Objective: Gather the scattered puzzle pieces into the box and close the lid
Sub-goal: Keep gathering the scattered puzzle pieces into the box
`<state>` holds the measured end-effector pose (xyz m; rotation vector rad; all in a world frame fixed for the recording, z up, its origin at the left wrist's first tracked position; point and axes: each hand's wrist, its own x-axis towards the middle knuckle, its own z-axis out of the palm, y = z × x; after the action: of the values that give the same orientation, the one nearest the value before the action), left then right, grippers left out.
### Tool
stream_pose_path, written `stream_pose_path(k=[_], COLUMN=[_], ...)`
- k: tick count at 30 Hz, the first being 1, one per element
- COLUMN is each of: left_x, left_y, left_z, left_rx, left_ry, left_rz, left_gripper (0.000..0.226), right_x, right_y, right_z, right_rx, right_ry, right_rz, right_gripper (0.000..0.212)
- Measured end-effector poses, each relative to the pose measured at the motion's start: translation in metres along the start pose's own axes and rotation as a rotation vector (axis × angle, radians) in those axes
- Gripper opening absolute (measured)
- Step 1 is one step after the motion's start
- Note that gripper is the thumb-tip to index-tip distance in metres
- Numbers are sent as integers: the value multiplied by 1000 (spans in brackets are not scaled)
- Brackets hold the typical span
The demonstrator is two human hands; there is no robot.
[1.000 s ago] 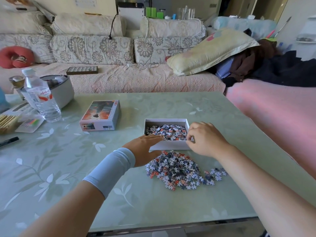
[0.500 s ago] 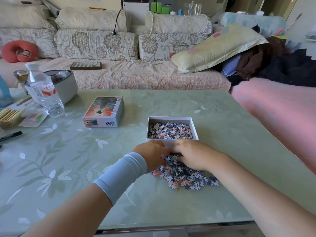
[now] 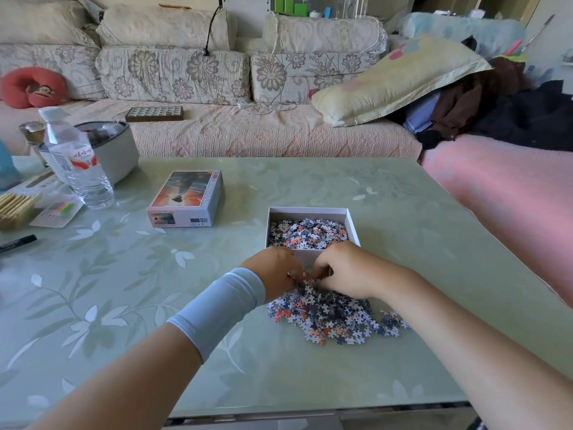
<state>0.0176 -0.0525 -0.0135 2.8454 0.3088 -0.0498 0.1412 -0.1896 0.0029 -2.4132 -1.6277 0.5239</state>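
Note:
A white open box (image 3: 352,223) sits mid-table, partly filled with small puzzle pieces. Just in front of it lies a heap of loose puzzle pieces (image 3: 333,319) in white, blue and orange. My left hand (image 3: 274,271) and my right hand (image 3: 344,270) are cupped together on the far edge of the heap, right against the box's near wall, fingers curled around a bunch of pieces. The printed lid (image 3: 187,200) lies to the left of the box, picture side up.
On the left of the green table (image 3: 124,305) stand a water bottle (image 3: 77,159), a grey pot (image 3: 114,147), a pack of sticks (image 3: 14,207) and a black pen (image 3: 17,243). A sofa with cushions runs behind the table.
Both hands came back from the box's near edge down onto the heap and closed together around pieces at its far edge.

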Motion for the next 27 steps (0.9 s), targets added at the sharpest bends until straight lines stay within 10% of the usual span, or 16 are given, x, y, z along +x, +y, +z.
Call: stream_pose_path(k=[11, 19, 27], left_x=[23, 19, -6], left_y=[-4, -11, 6], left_z=[-39, -22, -11], left_rx=[-331, -162, 134], left_ry=[454, 295, 313], left_rz=[-94, -10, 244], left_gripper=[10, 24, 33], right_x=[11, 2, -19], right_y=[21, 13, 2], right_z=[-31, -30, -18], right_rx=[263, 172, -102], right_ry=[537, 426, -169], right_rz=[51, -12, 82], right_gripper=[20, 19, 60])
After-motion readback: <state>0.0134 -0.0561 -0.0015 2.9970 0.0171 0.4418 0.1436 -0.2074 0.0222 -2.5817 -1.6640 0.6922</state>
